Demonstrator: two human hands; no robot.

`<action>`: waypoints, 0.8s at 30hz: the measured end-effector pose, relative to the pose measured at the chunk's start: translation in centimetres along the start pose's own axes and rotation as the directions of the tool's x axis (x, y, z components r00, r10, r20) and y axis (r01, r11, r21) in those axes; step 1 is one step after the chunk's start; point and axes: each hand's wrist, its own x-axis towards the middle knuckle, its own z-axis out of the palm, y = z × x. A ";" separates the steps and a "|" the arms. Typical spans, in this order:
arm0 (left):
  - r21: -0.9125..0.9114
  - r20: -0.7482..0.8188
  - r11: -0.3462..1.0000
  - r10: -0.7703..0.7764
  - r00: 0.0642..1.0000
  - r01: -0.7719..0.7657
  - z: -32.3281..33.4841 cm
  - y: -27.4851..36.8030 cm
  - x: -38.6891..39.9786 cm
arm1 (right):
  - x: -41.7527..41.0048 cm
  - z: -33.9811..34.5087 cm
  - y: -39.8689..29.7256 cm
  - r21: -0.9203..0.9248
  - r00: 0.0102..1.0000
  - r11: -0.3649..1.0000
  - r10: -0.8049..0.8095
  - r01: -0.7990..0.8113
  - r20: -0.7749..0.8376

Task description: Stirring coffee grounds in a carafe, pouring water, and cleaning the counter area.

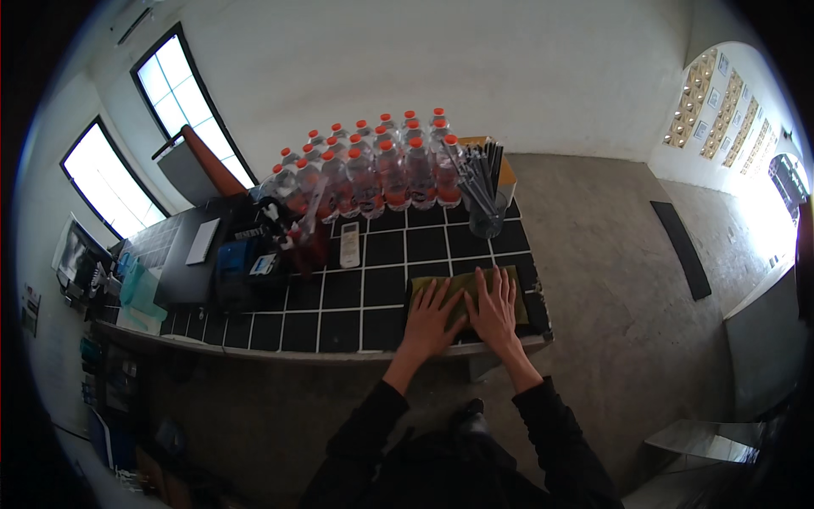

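A flat olive-green cloth [523, 302] lies on the black-tiled counter [340, 331] near its right end. My left hand [432, 321] rests palm down on the left part of the cloth, its fingers apart. On the cloth's right part lies my right hand [495, 308], also palm down, its fingers slightly spread. The two hands are close together, and neither grips anything. Beyond them stands a clear cup [488, 223] filled with wrapped straws [480, 175].
Several water bottles with red caps [385, 175] stand along the counter's back. A white remote control [350, 245], a red container [310, 248], a blue-and-black device [234, 264], a white notepad [203, 240] and a teal pitcher [140, 289] are further left. The counter's right edge borders open floor.
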 end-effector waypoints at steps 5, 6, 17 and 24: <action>-0.737 0.106 0.653 -0.142 0.984 0.174 -1.3 -7.0 0.4 | -6.2 -3.5 -13.0 0.522 0.999 0.852 -0.040 0.027 0.012; -0.769 0.146 0.584 -0.235 0.961 0.259 -1.8 -7.2 0.8 | -8.6 -3.9 -15.6 0.652 0.995 0.758 -0.041 -0.031 0.096; -0.466 0.311 0.753 -0.352 0.882 0.465 -2.9 -6.5 4.9 | -13.4 -14.5 -20.5 0.635 0.973 0.772 -0.139 -0.011 0.186; -0.811 0.395 0.284 -0.380 0.836 0.512 -5.7 -7.6 9.3 | -13.4 -19.0 -22.0 0.849 0.984 0.520 -0.081 -0.093 0.157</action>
